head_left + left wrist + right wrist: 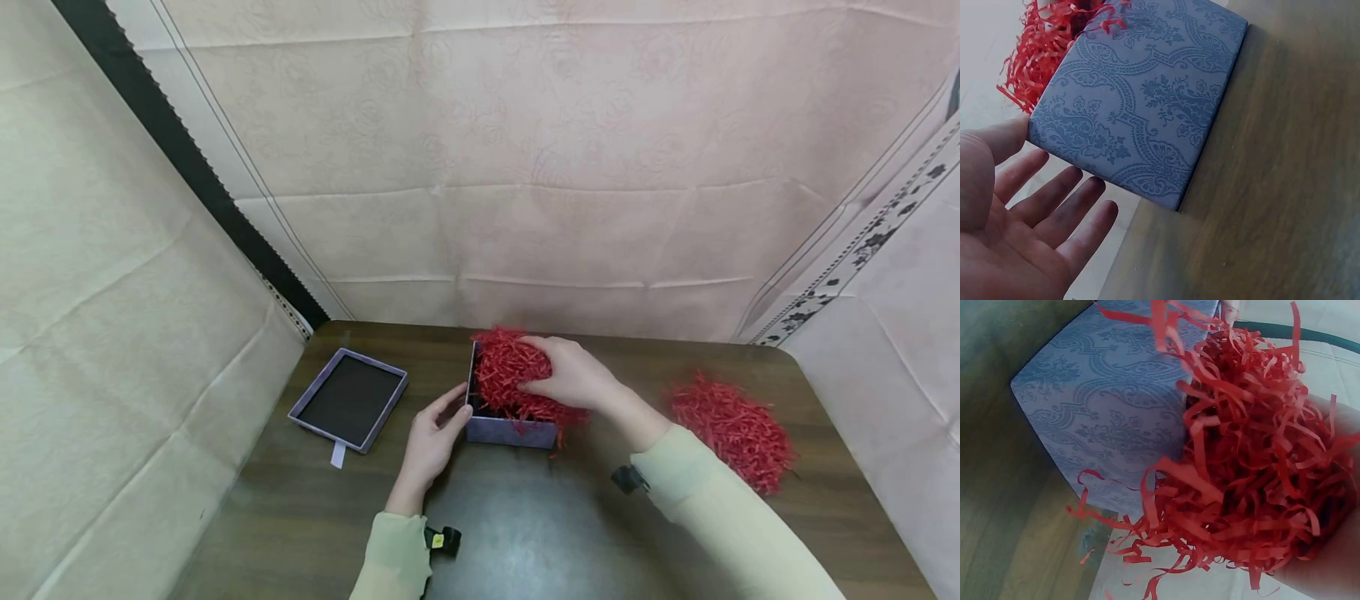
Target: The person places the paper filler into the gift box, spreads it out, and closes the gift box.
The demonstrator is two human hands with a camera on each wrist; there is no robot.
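Note:
A blue-grey patterned box (510, 431) stands on the table, filled with red shredded paper (510, 371) that heaps above its rim. My right hand (573, 372) grips a clump of this paper from the right side, thumb and fingers spread around it. In the right wrist view, strands (1260, 481) cover most of the fingers and hang over the box wall (1110, 412). My left hand (433, 440) steadies the box at its front left corner. The left wrist view shows its thumb at the corner and its fingers (1088, 194) extended along the side.
The box lid (352, 398), dark inside with a pale ribbon tab (338, 454), lies at the left on the wooden table (300, 533). A second pile of red shredded paper (735, 433) sits at the right, beyond my right forearm. Pale cloth (562, 167) hangs behind the table.

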